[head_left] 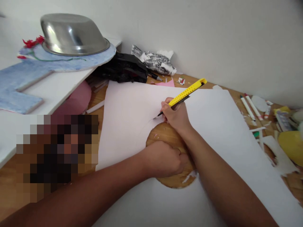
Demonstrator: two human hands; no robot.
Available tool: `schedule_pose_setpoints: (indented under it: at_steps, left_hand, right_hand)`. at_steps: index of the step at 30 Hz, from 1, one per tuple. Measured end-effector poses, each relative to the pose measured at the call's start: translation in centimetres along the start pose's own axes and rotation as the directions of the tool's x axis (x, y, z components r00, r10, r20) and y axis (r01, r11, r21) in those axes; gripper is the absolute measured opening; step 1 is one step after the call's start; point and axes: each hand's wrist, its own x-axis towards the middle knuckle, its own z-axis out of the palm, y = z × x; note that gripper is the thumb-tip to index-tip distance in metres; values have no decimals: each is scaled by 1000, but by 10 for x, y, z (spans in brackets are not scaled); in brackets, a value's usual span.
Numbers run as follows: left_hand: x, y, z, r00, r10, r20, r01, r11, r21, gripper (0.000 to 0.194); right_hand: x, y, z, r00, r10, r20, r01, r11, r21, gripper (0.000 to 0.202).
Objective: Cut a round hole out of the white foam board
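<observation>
A large white sheet (127, 104) lies on the wooden table, with a round hole (163, 135) in it through which the wood shows. In my right hand (176, 113) is a yellow box cutter (187, 93), slanted up to the right. Its dark tip meets the sheet just above the hole's rim, at the end of a faint curved line (145, 125). My left hand (164, 159) rests as a closed fist over the hole, fingers curled under and partly hidden; nothing shows in it. Small white scraps (190, 176) lie by the hole's lower right edge.
An upturned steel bowl (73, 34) sits on a blue-painted cutout (30, 82) at the left. Behind the sheet are a black plastic bag (123, 67) and a crumpled black-and-white bundle (156, 61). Markers (248, 107) and white offcuts (267, 148) lie at the right, below the wall.
</observation>
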Motion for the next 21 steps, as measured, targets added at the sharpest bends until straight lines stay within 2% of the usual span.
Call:
schedule_pose_setpoints:
  at_steps: [3,6,13,17,21]
  left_hand:
    - [-2,0,2,1000,-8,-11,8,1000,-2,15]
    - [-3,0,4,999,-35,-27,35,999,2,19]
    - [-1,-2,0,1000,5,-2,-5,1000,11,14]
    - [0,-2,-2,999,-8,34,9,1000,-25,15]
    - [1,-2,-2,999,-29,46,31,999,-44,15]
  right_hand:
    - [-1,0,1,1000,-1,-2,1,1000,-5,30]
    - [-2,4,1,999,-14,-52,14,1000,4,30]
    - [-6,3,1,989,-75,-130,71,997,-40,32]
    - [-6,2,1,989,-45,-142,39,998,-44,35]
    - [0,7,-1,985,36,-169,-32,999,24,32]
